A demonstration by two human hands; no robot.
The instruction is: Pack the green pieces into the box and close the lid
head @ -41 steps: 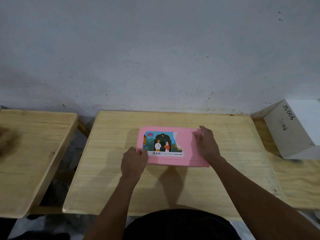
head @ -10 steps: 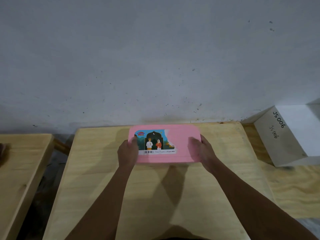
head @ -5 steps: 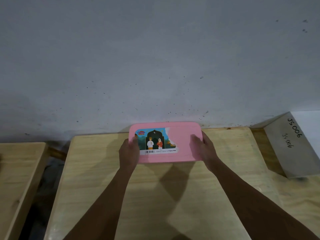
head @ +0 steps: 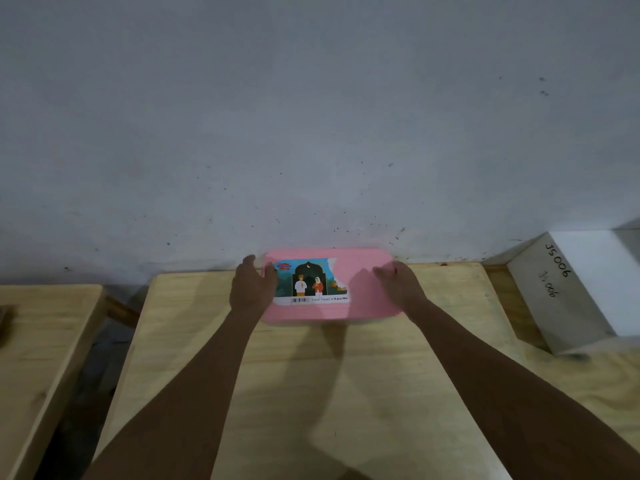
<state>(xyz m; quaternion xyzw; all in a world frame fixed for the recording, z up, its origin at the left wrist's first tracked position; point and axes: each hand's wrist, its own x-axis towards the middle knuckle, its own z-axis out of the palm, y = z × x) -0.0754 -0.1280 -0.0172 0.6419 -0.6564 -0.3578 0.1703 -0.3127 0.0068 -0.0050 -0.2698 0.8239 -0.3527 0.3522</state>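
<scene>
The pink box (head: 360, 296) lies flat at the far edge of the wooden table (head: 346, 393), close against the wall, with its lid down. A picture label covers the left part of the lid. My left hand (head: 252, 289) grips the box's left end, thumb on the lid and fingers round the side. My right hand (head: 401, 287) holds the right end, its fingers lying on the lid. No green pieces are in view; the box's inside is hidden.
A white box marked "JS006" (head: 585, 289) stands on the right, just past the table's corner. A second wooden table (head: 38, 358) sits to the left across a dark gap. The grey wall (head: 311, 133) rises right behind the pink box.
Both hands have pushed the pink box away from me, from mid-table to the far edge by the wall. The lid has stayed down throughout.
</scene>
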